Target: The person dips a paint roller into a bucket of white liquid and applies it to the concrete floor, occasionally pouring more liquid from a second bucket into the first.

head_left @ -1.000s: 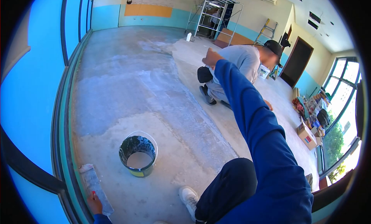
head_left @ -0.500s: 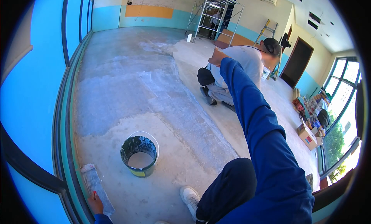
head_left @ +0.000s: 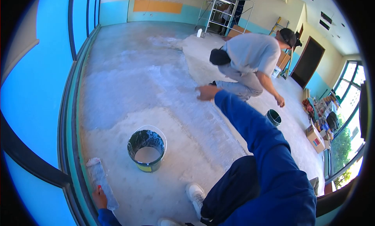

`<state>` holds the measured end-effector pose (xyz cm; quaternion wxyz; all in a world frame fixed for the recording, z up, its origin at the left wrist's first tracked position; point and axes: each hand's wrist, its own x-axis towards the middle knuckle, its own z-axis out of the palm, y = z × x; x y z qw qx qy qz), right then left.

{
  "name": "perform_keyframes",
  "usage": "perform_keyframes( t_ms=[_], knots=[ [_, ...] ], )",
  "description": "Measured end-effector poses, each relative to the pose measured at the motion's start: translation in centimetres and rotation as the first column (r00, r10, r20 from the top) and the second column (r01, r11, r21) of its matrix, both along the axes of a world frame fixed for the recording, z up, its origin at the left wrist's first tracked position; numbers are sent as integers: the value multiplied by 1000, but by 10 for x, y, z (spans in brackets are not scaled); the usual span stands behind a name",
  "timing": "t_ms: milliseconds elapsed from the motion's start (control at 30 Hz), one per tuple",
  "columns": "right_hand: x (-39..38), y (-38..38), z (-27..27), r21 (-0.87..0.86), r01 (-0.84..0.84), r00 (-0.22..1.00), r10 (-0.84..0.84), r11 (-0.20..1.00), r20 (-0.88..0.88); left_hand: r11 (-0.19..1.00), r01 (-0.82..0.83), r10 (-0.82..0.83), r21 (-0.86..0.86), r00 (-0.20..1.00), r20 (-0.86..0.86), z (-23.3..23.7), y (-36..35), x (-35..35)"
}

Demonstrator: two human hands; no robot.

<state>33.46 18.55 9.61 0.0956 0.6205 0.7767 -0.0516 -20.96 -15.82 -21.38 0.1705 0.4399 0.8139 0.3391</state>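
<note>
A broad grey concrete floor point(head_left: 117, 89), marked with darker and paler patches, is bounded at left by a blue-panelled partition point(head_left: 35, 116). A tall silver metal scaffold point(head_left: 212, 11) is stationed at the far side. A crouching co-worker in a light grey shirt and dark cap point(head_left: 250, 52) is located right of centre; one arm is lowered toward a small dark green round bucket point(head_left: 272, 118). A brown cardboard box point(head_left: 315, 138) is placed at right. A larger dark green round bucket with a yellow label point(head_left: 158, 164) is stood upright on the near floor, its wire handle raised and whitish material contained inside. A wide flat grey trowel with a red handle point(head_left: 103, 181) is positioned at near left; its handle is gripped by the left grip point(head_left: 100, 197). The right grip point(head_left: 207, 92) is extended forward above the floor; its finger closure cannot be determined.
</note>
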Motion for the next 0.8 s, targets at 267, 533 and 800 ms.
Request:
perform_keyframes(
  t_ms=[267,533,800],
  knots=[
    [-30,-91,-133,-420,-164,986,147,893,-74,995,23,-23,93,1000,3,-19,-3,-8],
    [-10,-105,-192,-558,-180,983,168,810,-72,1000,1,-2,23,1000,21,-18,-6,-4],
    [5,-99,-189,-608,-217,976,148,763,-161,979,-71,82,192,995,-49,-25,-88,42]
  ],
)
